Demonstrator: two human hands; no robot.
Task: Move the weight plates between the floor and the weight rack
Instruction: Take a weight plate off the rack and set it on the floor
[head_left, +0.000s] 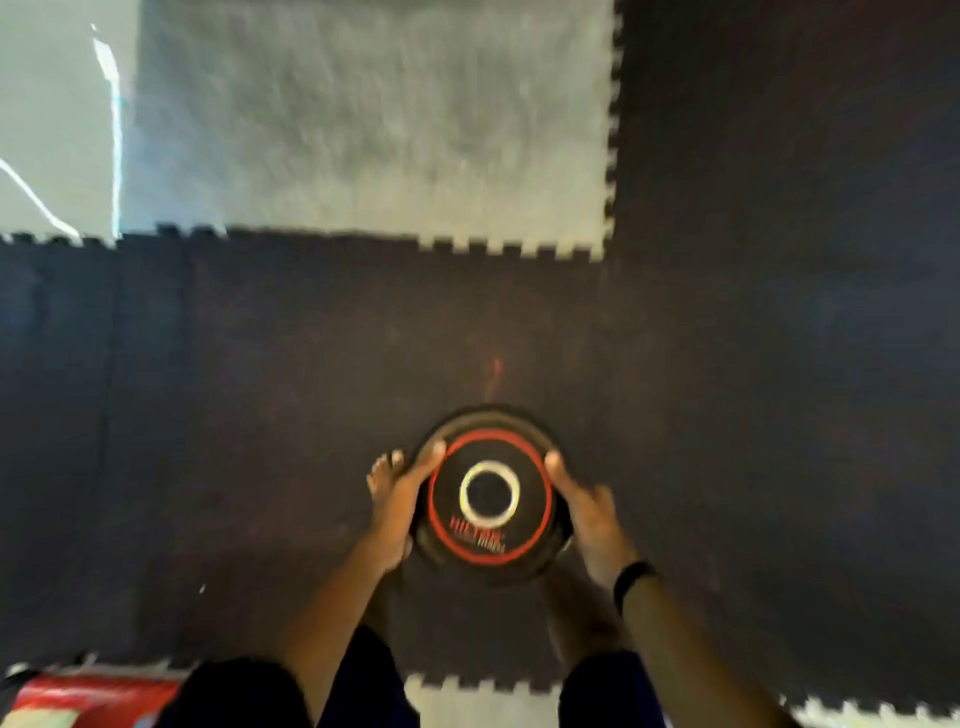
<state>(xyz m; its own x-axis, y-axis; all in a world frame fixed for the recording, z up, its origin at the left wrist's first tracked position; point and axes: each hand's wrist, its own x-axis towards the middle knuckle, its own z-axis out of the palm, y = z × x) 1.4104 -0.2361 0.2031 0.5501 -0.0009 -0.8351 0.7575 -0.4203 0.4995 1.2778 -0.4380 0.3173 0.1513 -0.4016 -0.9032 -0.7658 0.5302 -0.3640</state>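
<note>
While the whole view is smeared by blur, my left hand (402, 499) and right hand (584, 512) can be made out gripping opposite edges of one weight plate (491, 496), thumbs on its upper face and fingers curled under its rim, where they are hidden. A dark band (631, 577) circles my right wrist. The plate is black, lies face up, and carries a red ring, a pale ring round the centre hole and red lettering too blurred to read. Whether it rests on the floor or is held just above it cannot be told. A second rim seems to show beneath its far edge, though blur may account for that.

Toes of a bare foot (384, 467) show just left of my left hand; the rest is covered by my arm. My dark shorts (234, 691) are cut off at the bottom edge.

Underfoot is a dark interlocking mat (260, 364), joined by toothed seams to a grey mat (363, 130) beyond. A red object (88, 696) at the lower left corner is cut off and unidentifiable. Pale streaks (111, 104) at the upper left cannot be identified.
</note>
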